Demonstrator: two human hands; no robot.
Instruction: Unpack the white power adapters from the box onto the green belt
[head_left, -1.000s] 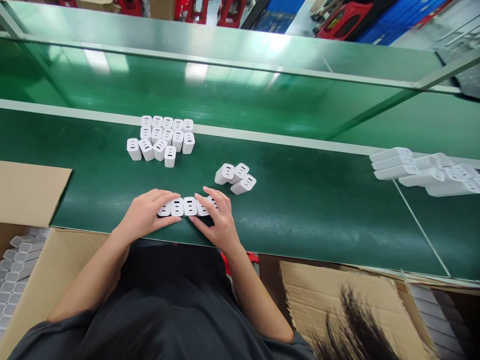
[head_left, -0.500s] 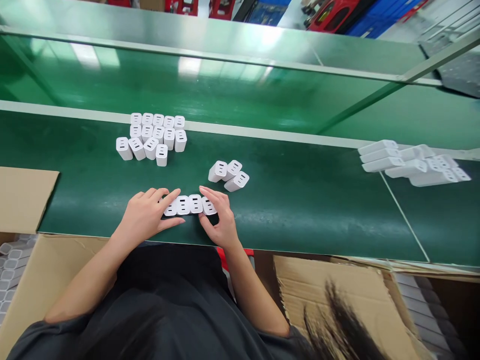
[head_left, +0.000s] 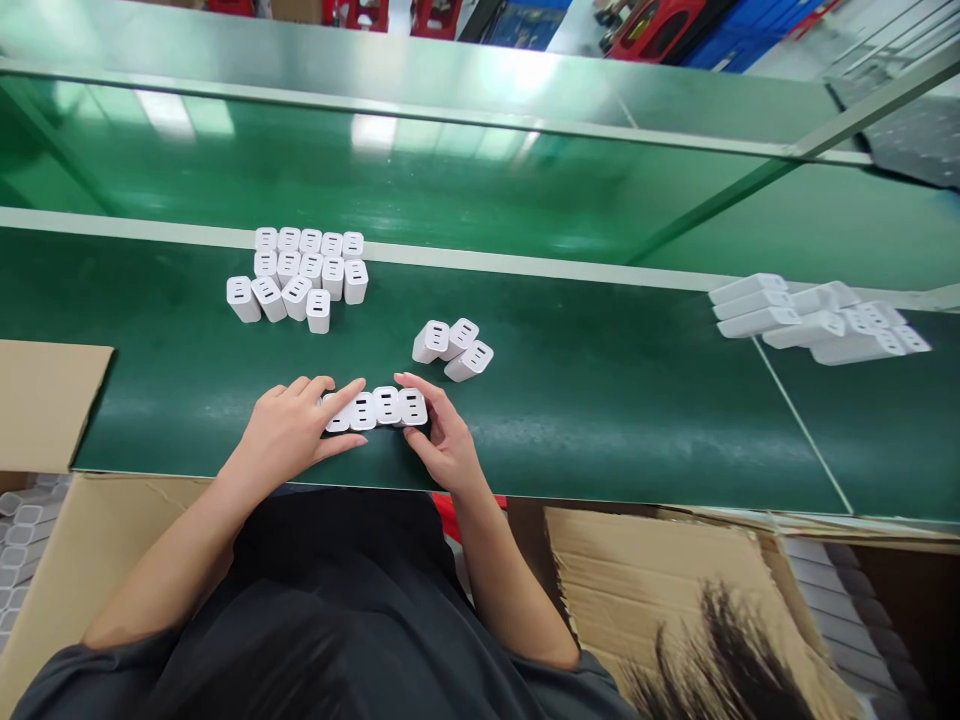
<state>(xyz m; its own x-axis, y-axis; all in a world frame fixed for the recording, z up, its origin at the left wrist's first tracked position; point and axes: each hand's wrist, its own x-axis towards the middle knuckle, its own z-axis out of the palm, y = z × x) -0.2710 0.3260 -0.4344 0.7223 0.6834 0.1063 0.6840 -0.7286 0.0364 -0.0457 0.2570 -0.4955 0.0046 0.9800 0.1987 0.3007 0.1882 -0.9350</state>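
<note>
Several white charger blocks (head_left: 387,405) stand side by side in a short row near the front edge of the green table. My left hand (head_left: 294,425) grips the row's left end, thumb in front and index finger across the top. At the right end, my right hand (head_left: 444,435) holds the last block between thumb and fingers. Three similar blocks (head_left: 469,361) stand close together just behind, slightly right. A larger group of white blocks (head_left: 310,266) is arranged in rows farther back on the left.
More white blocks (head_left: 814,318) sit at the far right of the green table (head_left: 600,420). A cardboard sheet (head_left: 49,405) lies at the left. Open boxes with white parts flank my body below the edge. A pale rail (head_left: 525,268) runs along the back.
My right hand has shifted slightly on the right end, so the last block's top shows more fully. My left hand keeps its place. The view has shifted slightly.
</note>
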